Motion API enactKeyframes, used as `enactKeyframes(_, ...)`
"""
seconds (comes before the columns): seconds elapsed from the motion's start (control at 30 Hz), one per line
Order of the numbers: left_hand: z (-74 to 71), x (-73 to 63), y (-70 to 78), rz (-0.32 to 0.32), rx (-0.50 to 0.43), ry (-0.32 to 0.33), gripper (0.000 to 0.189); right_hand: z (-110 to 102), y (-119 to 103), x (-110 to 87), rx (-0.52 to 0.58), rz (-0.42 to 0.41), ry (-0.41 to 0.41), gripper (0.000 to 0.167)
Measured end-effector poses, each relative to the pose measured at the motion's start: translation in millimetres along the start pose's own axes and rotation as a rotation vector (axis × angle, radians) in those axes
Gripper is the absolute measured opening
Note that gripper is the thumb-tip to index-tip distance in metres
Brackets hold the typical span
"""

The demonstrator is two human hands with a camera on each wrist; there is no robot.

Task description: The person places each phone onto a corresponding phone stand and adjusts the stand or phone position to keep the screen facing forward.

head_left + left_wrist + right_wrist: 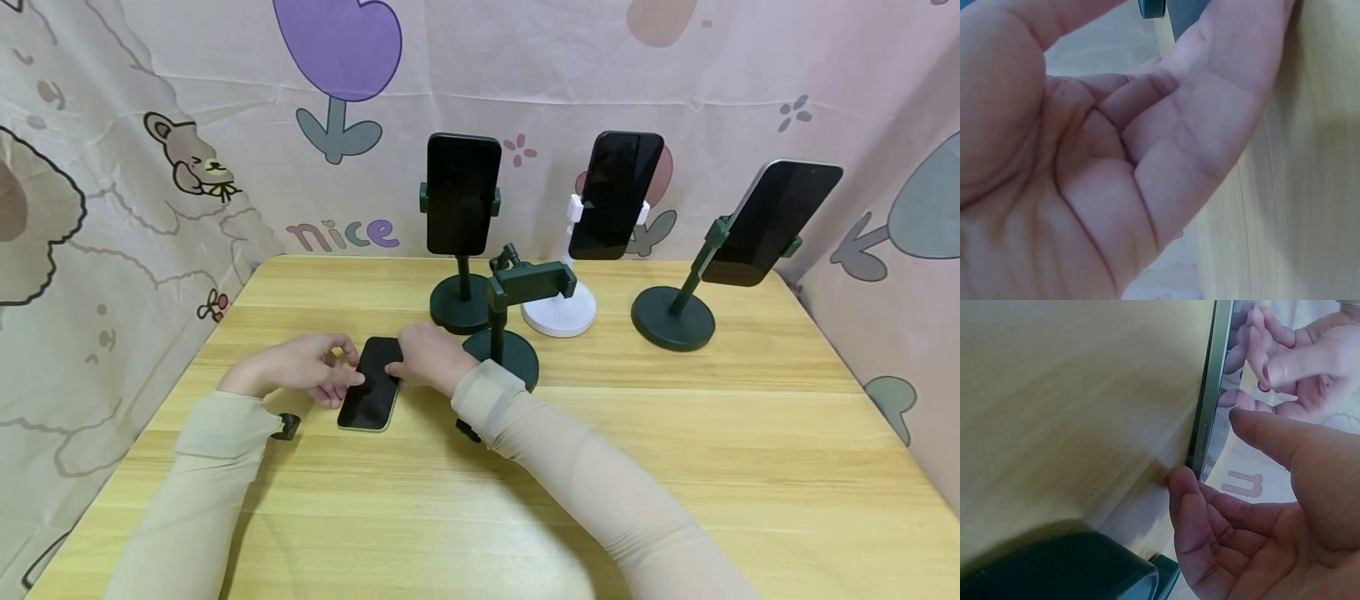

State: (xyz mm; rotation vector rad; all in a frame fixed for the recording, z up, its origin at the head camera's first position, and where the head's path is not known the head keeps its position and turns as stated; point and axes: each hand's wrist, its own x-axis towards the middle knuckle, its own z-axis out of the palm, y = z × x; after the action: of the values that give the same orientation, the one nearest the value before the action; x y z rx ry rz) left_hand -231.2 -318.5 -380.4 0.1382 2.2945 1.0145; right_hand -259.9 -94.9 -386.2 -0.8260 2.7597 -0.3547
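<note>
A smartphone (pixel 369 400) with a dark screen lies on the table between the two hands. My right hand (pixel 435 358) is at its right edge, thumb over the screen and curled fingertips against the side. In the right wrist view, the phone's greenish side (pixel 1205 406) runs past those fingertips (pixel 1182 481). My left hand (pixel 315 367) is at the left edge; its thumb reaches to the phone's border while the other fingers bend loosely beside it. The left wrist view shows that palm (pixel 1097 181) with nothing in it. Just beyond the right hand stands a dark green phone holder (pixel 532 283) without a phone.
Behind, phones stand upright in holders: one on a dark green base (pixel 459 304), one on a white base (pixel 558 312), one on another green base (pixel 672 318) at right. A patterned curtain (pixel 510 67) hangs behind the wooden table (pixel 675 433).
</note>
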Motion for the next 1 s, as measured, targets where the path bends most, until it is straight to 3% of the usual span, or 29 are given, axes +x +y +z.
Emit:
enactKeyframes(0.3,-0.2,-0.6,-2.1,0.013,0.039,-0.006,0.027,1,-3,3.3,-0.033,0.008,0.009,0.04)
enactKeyframes(0.67,-5.5,-2.5,-5.5,0.121,0.128,0.005,0.027,4,-7,8.7,-0.054,0.041,0.003,0.044)
enactKeyframes(0.8,-13.3,-8.2,-9.0,0.111,0.128,0.025,0.029,7,-9,12.7,-0.03,0.044,-0.017,0.045)
enactKeyframes(1.0,-30.3,-22.1,-15.2,0.059,0.129,0.108,0.033,15,-23,18.4,-0.074,0.054,0.009,0.052)
